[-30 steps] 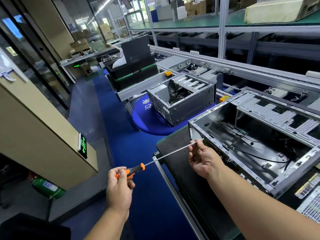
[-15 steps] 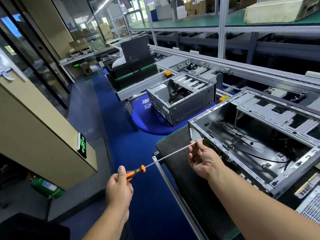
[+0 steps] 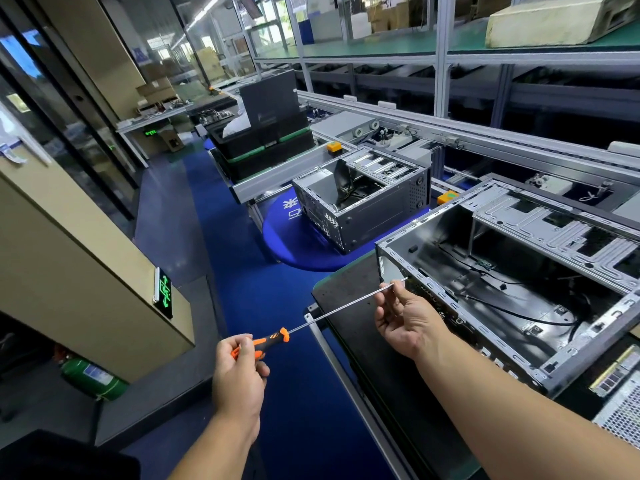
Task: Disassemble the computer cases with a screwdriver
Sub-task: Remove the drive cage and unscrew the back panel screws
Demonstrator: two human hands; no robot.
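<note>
Two hands on one tool here. The left hand (image 3: 239, 372) has its fingers and thumb wrapped around the orange and black handle of the screwdriver (image 3: 332, 315), and the right hand (image 3: 407, 320) pinches the long silver shaft near its far end, palm turned up. So the driver runs in a straight diagonal line from the left hand up and across to the right one, and the tip lands right at the near corner of the open computer case (image 3: 519, 289), just past the right fingertips. Can't tell if the tip is actually seated in a screw; it's too small to make out.

That case lies on its side on a dark work mat (image 3: 353, 306), directly beyond and to the right of the right hand, with the side panel off, so you can see black cables and the drive cage inside. A second computer case (image 3: 363, 199), also open, sits well beyond both hands on a round blue platform (image 3: 298, 247).

Further back from that there's a stack of black trays (image 3: 266, 147) on the conveyor line (image 3: 450, 133). Off to the left of the left hand, down on the floor, a green cylinder (image 3: 93, 379) lies on its side below a beige cabinet (image 3: 69, 271) with a lit green sign (image 3: 164, 292) on its end. Below the right forearm, at the frame's right edge, sits some perforated metal part (image 3: 620, 414).
</note>
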